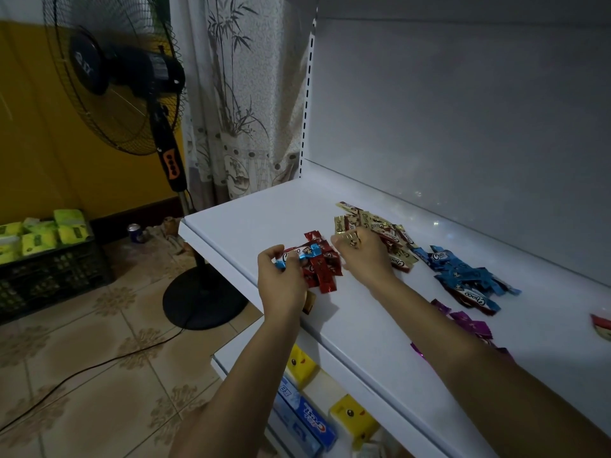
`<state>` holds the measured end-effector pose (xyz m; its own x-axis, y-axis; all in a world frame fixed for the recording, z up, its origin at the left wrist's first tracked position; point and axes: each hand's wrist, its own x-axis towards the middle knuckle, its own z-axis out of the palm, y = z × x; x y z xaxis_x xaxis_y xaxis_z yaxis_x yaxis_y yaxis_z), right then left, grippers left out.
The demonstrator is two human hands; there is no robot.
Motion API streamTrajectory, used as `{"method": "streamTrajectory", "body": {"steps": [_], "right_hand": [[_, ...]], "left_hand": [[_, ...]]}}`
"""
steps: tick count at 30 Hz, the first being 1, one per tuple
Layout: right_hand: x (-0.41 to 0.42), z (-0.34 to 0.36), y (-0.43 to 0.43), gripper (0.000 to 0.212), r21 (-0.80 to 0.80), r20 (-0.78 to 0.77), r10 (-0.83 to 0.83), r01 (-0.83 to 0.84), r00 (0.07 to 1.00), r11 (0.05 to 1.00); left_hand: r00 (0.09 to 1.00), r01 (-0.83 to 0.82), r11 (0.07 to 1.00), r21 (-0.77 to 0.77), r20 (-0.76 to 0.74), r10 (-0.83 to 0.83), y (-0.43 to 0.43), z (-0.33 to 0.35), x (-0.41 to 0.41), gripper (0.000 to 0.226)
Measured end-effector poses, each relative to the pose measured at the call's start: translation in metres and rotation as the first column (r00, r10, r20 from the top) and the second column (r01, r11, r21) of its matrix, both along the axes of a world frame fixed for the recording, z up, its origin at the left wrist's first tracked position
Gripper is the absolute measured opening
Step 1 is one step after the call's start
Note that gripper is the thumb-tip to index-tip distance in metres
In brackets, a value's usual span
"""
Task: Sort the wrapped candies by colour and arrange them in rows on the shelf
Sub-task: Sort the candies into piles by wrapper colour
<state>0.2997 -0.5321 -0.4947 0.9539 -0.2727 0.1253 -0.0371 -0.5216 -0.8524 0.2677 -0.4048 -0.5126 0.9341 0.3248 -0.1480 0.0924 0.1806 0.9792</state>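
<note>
1. Shelf (pixel 264 209): plain white.
2. Red candies (pixel 325 271), gold candies (pixel 373 226), blue candies (pixel 469 276), purple candies (pixel 471 325): foil wrappers, white lettering.
3. Curtain (pixel 238 94): pale, grey bamboo print.
4. Fan (pixel 158 69): black, orange control panel.
5. Floor tiles (pixel 115 325): beige, floral motif.

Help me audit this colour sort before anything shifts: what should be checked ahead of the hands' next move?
1. Left hand grips a blue candy: ok.
2. Blue candy clear of red pile: not ok, held over it.
3. Right hand pinches a gold candy at the gold pile: ok.
4. Candies laid in rows: not ok, loose heaps.
5. Purple pile complete: cannot tell, right forearm covers part.
</note>
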Motion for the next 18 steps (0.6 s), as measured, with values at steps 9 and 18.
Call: {"method": "streamTrajectory", "body": {"steps": [9,18], "right_hand": [[-0.030,0.012,-0.007,0.022,-0.010,0.197,0.017,-0.016,0.980,1.000],[-0.093,0.026,-0.050,0.016,0.195,0.064,-0.026,0.013,0.998,0.981]], "left_hand": [[0.981,0.035,0.995,0.089,0.188,-0.051,-0.010,0.000,-0.015,0.022],[0.884,0.319,0.931,0.179,0.299,-0.360,-0.065,0.017,-0.056,0.011]]}}
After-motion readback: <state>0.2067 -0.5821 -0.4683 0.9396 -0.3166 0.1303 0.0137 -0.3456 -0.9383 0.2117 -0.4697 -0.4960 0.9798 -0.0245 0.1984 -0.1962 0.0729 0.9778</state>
